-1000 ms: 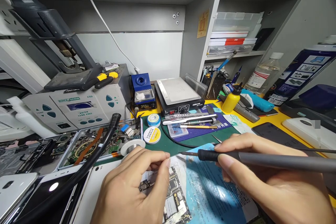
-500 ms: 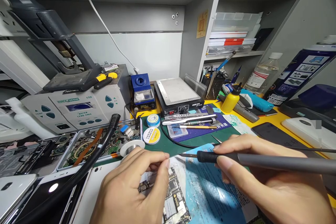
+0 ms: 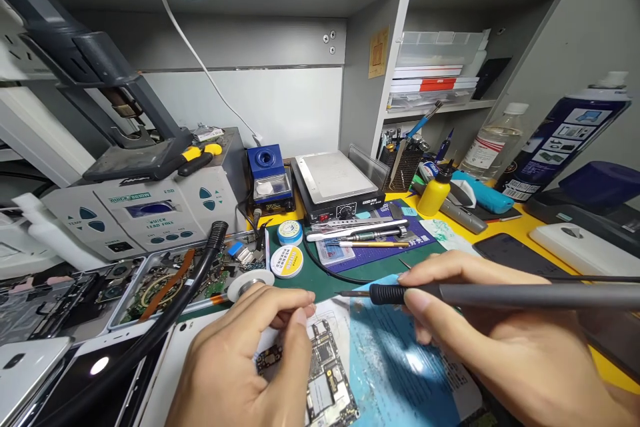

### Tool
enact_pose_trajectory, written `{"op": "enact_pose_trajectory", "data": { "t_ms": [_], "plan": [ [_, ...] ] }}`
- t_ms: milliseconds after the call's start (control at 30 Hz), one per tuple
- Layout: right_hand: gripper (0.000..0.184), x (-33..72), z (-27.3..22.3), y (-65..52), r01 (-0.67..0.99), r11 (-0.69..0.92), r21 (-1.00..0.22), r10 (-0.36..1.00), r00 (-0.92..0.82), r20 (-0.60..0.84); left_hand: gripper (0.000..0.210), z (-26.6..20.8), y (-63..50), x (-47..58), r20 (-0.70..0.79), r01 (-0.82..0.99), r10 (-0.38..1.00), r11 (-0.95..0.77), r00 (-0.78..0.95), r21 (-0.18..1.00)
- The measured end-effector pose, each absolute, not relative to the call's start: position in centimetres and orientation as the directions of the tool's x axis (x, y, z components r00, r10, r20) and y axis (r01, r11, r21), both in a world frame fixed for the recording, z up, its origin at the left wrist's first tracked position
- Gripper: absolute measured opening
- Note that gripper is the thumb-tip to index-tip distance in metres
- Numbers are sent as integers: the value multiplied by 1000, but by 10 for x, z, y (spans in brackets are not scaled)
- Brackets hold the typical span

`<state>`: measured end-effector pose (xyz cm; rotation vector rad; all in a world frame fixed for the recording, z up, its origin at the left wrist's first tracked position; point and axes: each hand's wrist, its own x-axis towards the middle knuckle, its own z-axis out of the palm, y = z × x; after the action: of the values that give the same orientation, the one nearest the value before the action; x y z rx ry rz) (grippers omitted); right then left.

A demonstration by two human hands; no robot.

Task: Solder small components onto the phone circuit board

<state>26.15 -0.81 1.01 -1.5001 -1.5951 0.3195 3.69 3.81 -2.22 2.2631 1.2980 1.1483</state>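
My right hand (image 3: 480, 327) grips a grey soldering iron (image 3: 530, 297) with a ribbed black collar, its thin tip pointing left. My left hand (image 3: 250, 353) is closed in a pinch just left of that tip, on what appears to be a fine strand of solder wire; the strand is hardly visible. A white spool of solder (image 3: 250, 283) sits right behind my left knuckles. Partly hidden by my left thumb, a phone circuit board (image 3: 327, 363) lies below on white paper. A blue printed sheet (image 3: 395, 360) lies under the iron.
A hot-air station (image 3: 145, 210) and a tray of boards (image 3: 165, 287) stand left, a black hose (image 3: 187, 300) crossing them. Behind are flux tins (image 3: 287, 260), a hot plate (image 3: 340, 187) and tools. A yellow bottle (image 3: 436, 193) and a dark phone (image 3: 510, 253) lie right.
The view has tilted and shifted slightly. The iron tip has moved back a little from my left fingers, and the wire that showed between them is now hard to see.
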Motion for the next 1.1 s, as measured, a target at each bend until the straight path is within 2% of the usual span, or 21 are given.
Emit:
{"op": "enact_pose_trajectory", "data": {
  "t_ms": [100, 233, 333, 500, 800, 967, 1100],
  "plan": [
    [12, 264, 9, -4, 549, 138, -824, 938, 195, 287, 12, -22, 38, 36, 478, 595, 837, -532, 264, 602],
    [22, 269, 2, 4, 245, 23, -969, 975, 210, 76, 11, -23, 37, 35, 417, 573, 878, -470, 232, 671],
    [23, 272, -2, 12, 43, 4, -999, 983, 184, 12, 11, -23, 36, 34, 370, 541, 908, -414, 194, 732],
    [26, 273, -1, 22, -203, -75, -976, 983, 150, -107, 15, -14, 39, 25, 418, 550, 902, -405, 109, 730],
    [20, 275, 3, 25, -251, -68, -966, 989, 107, -98, 22, -4, 52, 9, 496, 482, 864, -398, -91, 781],
    [19, 280, 8, 31, -138, 1, -990, 990, 138, -18, 23, 3, 58, 2, 537, 448, 829, -425, -155, 787],
    [22, 273, 30, 51, -3, 12, -1000, 987, 161, 11, 18, 6, 64, -6, 536, 433, 821, -417, -197, 799]
  ]
}}
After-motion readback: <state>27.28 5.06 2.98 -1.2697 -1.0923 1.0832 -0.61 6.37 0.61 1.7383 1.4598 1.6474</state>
